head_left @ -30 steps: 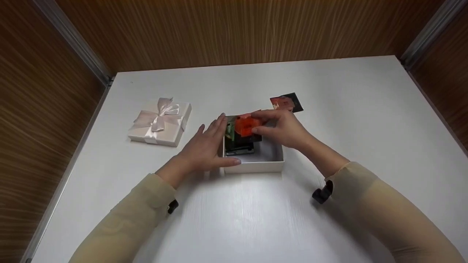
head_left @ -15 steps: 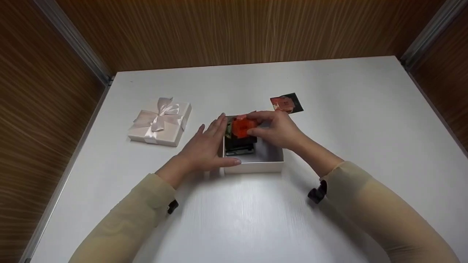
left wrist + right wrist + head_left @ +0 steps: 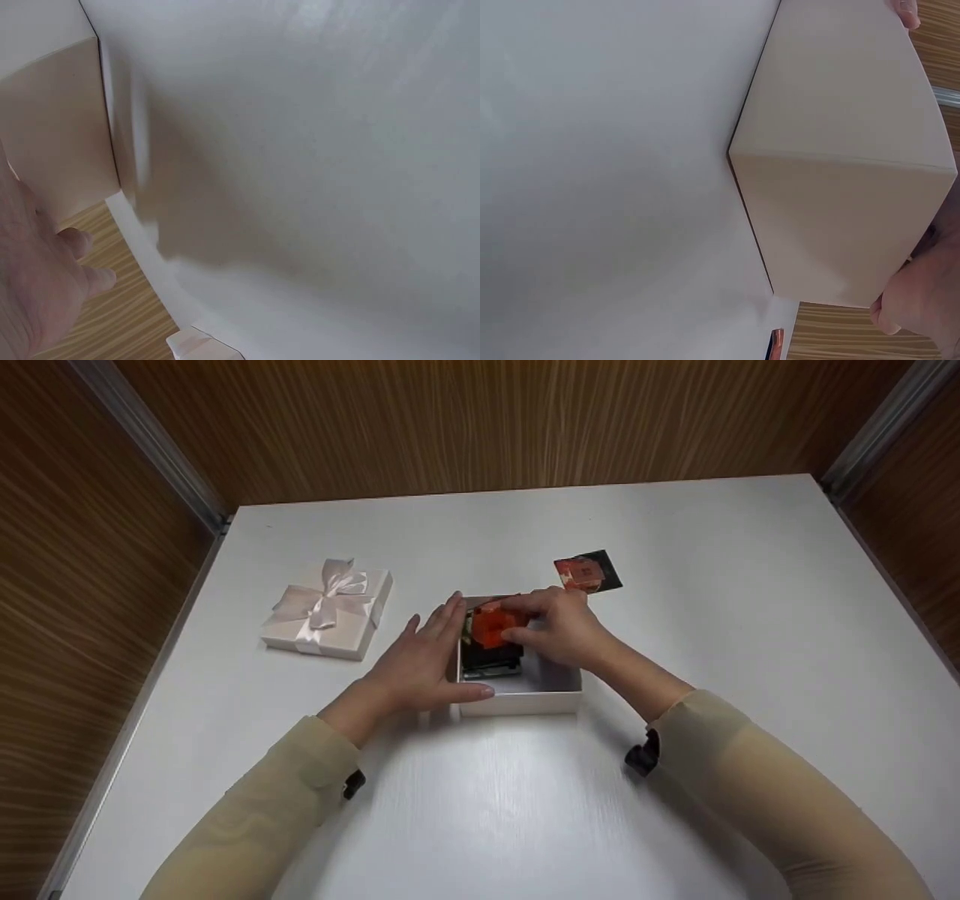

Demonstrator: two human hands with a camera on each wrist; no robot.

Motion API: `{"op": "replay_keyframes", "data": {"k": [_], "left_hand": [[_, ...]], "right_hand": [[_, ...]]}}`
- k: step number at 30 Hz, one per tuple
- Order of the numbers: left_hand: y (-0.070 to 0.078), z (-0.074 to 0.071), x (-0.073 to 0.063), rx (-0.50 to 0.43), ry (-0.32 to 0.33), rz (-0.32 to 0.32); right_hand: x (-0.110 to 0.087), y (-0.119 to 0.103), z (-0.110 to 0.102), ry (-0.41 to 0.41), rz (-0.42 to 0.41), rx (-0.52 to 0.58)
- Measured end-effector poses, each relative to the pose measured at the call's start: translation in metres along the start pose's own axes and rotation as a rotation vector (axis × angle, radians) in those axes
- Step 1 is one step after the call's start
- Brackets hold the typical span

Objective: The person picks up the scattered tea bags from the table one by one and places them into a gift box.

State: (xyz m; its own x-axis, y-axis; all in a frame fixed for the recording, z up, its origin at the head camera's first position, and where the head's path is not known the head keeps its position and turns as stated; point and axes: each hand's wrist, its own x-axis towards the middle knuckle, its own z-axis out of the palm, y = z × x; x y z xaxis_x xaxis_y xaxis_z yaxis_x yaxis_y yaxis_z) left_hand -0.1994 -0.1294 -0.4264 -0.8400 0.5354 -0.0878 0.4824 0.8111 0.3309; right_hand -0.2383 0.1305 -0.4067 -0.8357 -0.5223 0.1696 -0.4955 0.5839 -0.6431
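A white open box stands mid-table. My left hand rests on it, fingers straight along its left side and thumb lying over the front rim. Inside, at the left, lie dark flat packets. Over these my right hand pinches a flat square red-and-black packet by its right edge, between thumb and index finger. In the right wrist view, the box's walls hide the packet and part of the right hand. The left wrist view shows the left hand beside a box wall.
A pale lid-like box with a satin ribbon bow sits on the table to the left. Behind the right hand lie overlapping red and dark flat packets. Wood-grain panels rise behind the white table and at both sides.
My right hand has moved slightly left and toward me with the red-and-black packet, bringing it over the packets in the box. My left hand has stayed in place.
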Motion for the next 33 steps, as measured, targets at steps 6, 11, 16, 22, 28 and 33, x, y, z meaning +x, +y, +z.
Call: {"op": "replay_keyframes", "data": {"k": [6,11,16,22,28,33], "left_hand": [[-0.001,0.000,-0.001,-0.002,0.008,0.012],[-0.002,0.000,-0.001,-0.001,0.011,0.014],[-0.003,0.001,-0.001,-0.005,0.010,0.014],[-0.003,0.001,-0.002,-0.016,0.009,0.010],[-0.003,0.001,-0.002,-0.017,0.013,0.006],[-0.002,0.001,0.000,-0.013,0.015,0.006]], "right_hand": [[0.004,-0.004,0.004,-0.017,0.012,-0.107],[0.008,-0.010,0.006,-0.037,0.032,-0.137],[0.011,-0.011,0.010,-0.038,0.026,-0.166],[0.010,-0.009,0.010,-0.005,0.004,-0.178],[0.006,0.000,-0.004,0.107,-0.012,-0.060],[0.000,0.019,-0.027,0.266,0.080,0.096]]}}
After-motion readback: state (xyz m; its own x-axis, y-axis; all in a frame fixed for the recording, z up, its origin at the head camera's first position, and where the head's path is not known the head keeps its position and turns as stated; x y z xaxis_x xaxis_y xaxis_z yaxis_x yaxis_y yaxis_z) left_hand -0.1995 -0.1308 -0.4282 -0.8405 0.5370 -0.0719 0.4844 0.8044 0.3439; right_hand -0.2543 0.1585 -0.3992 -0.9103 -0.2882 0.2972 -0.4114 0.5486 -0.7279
